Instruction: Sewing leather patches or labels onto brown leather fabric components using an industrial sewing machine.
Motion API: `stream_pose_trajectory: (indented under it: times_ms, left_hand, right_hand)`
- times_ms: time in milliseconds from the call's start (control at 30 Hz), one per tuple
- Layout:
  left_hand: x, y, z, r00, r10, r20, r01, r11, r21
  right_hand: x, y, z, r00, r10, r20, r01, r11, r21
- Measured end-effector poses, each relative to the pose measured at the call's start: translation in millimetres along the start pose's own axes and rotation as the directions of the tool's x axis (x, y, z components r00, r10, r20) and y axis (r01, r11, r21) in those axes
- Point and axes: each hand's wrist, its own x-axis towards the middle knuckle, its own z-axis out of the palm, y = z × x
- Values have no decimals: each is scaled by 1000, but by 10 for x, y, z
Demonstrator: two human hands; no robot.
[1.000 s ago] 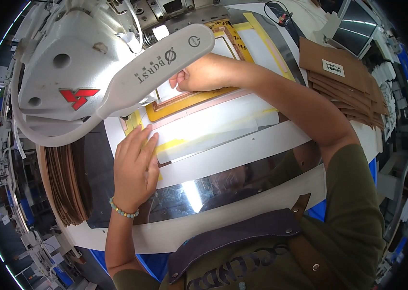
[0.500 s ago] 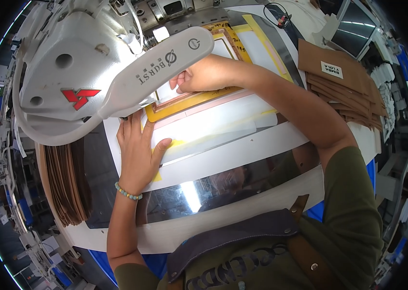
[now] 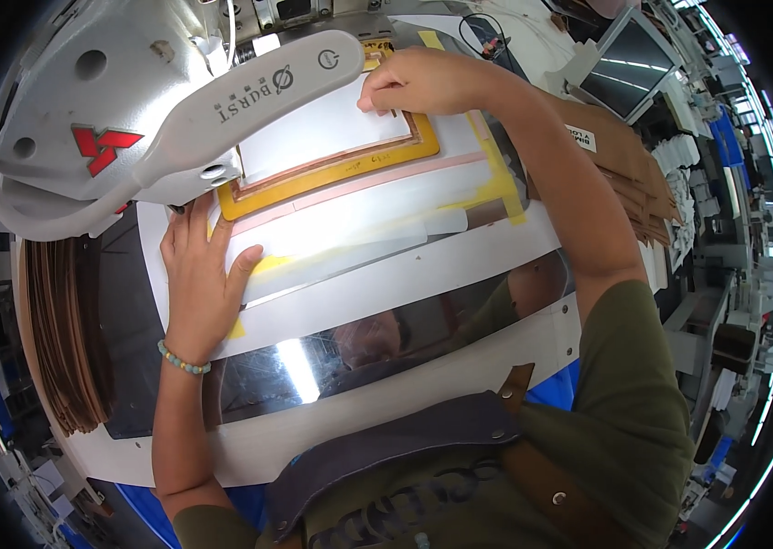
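Note:
A yellow template frame (image 3: 350, 166) with a brown inner border lies on white sheets under the sewing machine (image 3: 48, 101). White material (image 3: 313, 128) fills its opening. My left hand (image 3: 201, 274), a beaded bracelet at its wrist, rests flat with fingers spread by the frame's near left corner; its fingertips are close under the machine head. At the frame's right side is my right hand (image 3: 423, 82), its fingers curled and pressed together over the border. Whatever they pinch is too small or hidden to make out.
A grey lamp arm (image 3: 249, 101) crosses above the frame's left part. Brown folded pieces stand stacked (image 3: 62, 339) at the left; more brown pieces (image 3: 629, 183) lie at the right, near a screen (image 3: 624, 69). A shiny metal plate (image 3: 386, 343) runs along the near side.
My right hand has moved from over the frame's middle to its right side, uncovering the white material. My left hand stays at the near left corner. The whole view has shifted.

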Motion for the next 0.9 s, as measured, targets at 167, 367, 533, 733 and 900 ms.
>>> stream_pose_trajectory:
  times_ms: [167, 367, 533, 733, 900]
  left_hand:
    - [0, -12, 22, 999, 17, -30, -17, 1000, 18]
    - [1, -5, 11, 999, 23, -45, -21, 999, 30]
    - [3, -23, -1, 999, 11, -34, -10, 1000, 14]
    - [4, -27, 16, 999, 11, -52, -11, 1000, -11]
    - [8, -22, 16, 999, 6, -35, -6, 1000, -10]
  right_hand:
    - [-112, -38, 10, 997, -56, 55, 55, 998, 24]
    - [-54, -29, 29, 997, -48, 63, 53, 995, -88]
    - [25, 69, 69, 998, -61, 36, 64, 994, -88]
    - [-18, 46, 56, 996, -84, 20, 85, 995, -51]
    - [-1, -29, -52, 985, -78, 154, 88, 994, -59]
